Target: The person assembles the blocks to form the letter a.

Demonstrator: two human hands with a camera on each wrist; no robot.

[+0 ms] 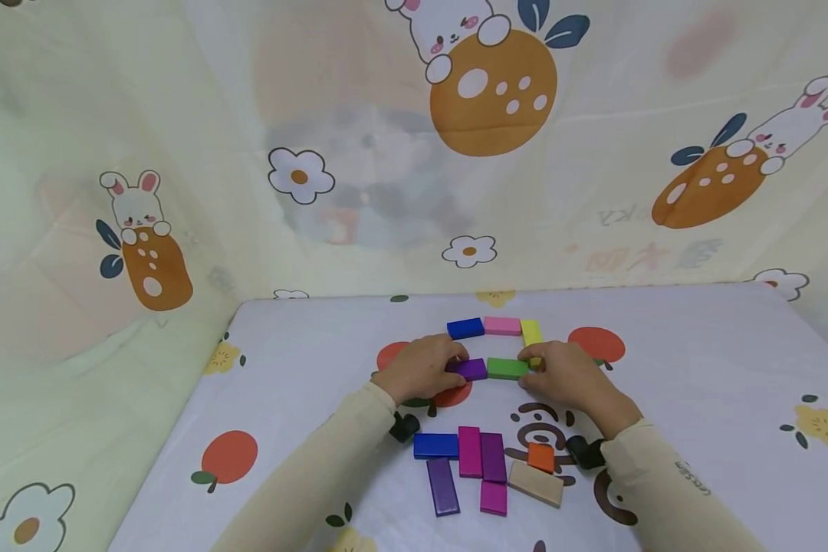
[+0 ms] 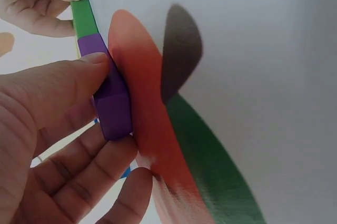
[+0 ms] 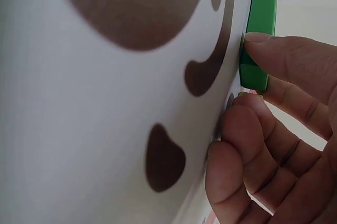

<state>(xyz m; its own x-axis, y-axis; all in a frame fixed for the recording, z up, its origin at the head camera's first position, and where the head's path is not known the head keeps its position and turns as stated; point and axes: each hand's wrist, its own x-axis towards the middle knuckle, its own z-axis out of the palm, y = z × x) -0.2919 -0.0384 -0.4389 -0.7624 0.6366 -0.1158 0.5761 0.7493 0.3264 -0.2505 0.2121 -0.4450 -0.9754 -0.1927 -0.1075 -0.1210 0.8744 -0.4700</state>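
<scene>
My left hand [image 1: 421, 369] grips a purple block [image 1: 474, 369], its thumb on the near side and fingers around the outer end in the left wrist view. The right hand [image 1: 571, 376] holds a green block [image 1: 507, 369] by its right end, thumb laid on its near face. In the right wrist view, the green block [image 3: 260, 13] meets the purple one end to end. Behind them lie a blue block [image 1: 465, 329] and a pink block [image 1: 502, 326] in a row. A yellow block [image 1: 531, 332] runs from the pink one toward the right fingers, which hide its near end.
Closer to me lie a blue block [image 1: 436, 446], a magenta block [image 1: 469, 452], two purple blocks [image 1: 493, 458], a short magenta block [image 1: 493, 498], an orange block [image 1: 541, 458] and a beige block [image 1: 536, 484]. Printed cloth [image 1: 359, 207] hangs behind the table.
</scene>
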